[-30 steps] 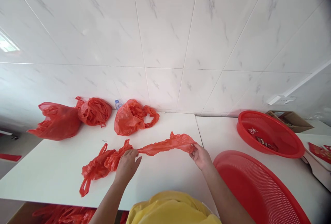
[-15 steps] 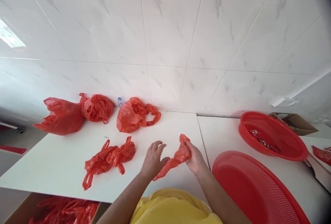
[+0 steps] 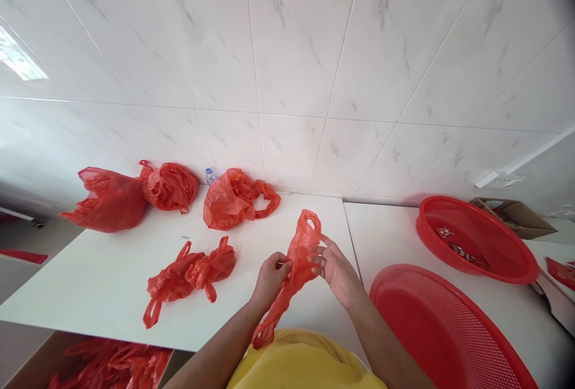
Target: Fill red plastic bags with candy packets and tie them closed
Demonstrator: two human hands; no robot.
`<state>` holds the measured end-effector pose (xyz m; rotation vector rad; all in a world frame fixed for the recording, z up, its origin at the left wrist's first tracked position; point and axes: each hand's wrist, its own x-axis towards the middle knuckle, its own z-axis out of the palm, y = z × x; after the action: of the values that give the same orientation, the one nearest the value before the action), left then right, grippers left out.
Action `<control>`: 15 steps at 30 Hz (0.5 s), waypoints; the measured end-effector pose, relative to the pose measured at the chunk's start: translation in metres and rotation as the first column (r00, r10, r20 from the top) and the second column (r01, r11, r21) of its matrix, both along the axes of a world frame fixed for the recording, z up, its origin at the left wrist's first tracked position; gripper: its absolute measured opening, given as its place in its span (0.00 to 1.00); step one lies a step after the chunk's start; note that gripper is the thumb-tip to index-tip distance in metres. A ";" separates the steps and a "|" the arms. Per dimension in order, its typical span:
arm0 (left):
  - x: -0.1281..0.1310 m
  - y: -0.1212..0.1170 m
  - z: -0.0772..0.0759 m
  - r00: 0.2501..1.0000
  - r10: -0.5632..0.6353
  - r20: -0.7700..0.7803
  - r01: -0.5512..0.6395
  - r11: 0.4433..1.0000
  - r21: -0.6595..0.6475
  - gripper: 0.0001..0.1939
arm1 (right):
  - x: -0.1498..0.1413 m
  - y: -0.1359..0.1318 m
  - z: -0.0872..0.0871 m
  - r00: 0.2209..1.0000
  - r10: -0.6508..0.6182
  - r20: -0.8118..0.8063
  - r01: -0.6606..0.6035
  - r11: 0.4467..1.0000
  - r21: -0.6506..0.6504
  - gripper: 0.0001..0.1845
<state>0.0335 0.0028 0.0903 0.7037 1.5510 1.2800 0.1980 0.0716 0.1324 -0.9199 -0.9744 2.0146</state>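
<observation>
A thin red plastic bag [image 3: 296, 269] hangs lengthwise between both hands over the white table [image 3: 103, 281]; its handle loop stands up at the top and its tail drops toward my yellow shirt. My left hand [image 3: 271, 278] pinches the bag's left edge. My right hand [image 3: 336, 269] grips the right side with curled fingers. A crumpled bunch of red bags [image 3: 188, 275] lies on the table left of my left hand.
Three stuffed red bags [image 3: 108, 200] [image 3: 171, 185] [image 3: 236, 197] and a small bottle [image 3: 210, 175] sit along the tiled wall. Two red mesh baskets [image 3: 449, 329] [image 3: 476, 239] stand right, a cardboard box [image 3: 516, 215] behind. A box of red bags [image 3: 103, 368] sits below the table's edge.
One bag was pulled free of the bunch, which stayed on the table. Both hands came together in front of me and lifted the bag upright, with its handle loop now standing up.
</observation>
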 end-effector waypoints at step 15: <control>-0.046 0.003 0.007 0.756 0.411 0.509 -0.477 0.879 -0.001 0.15 | -0.002 0.007 -0.073 0.902 -0.123 0.414 0.158 0.986 -0.051 0.06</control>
<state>-0.0124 0.0061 0.0969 0.0382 1.2387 1.7667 0.1959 0.0790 0.0594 -1.4590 -1.0131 1.7848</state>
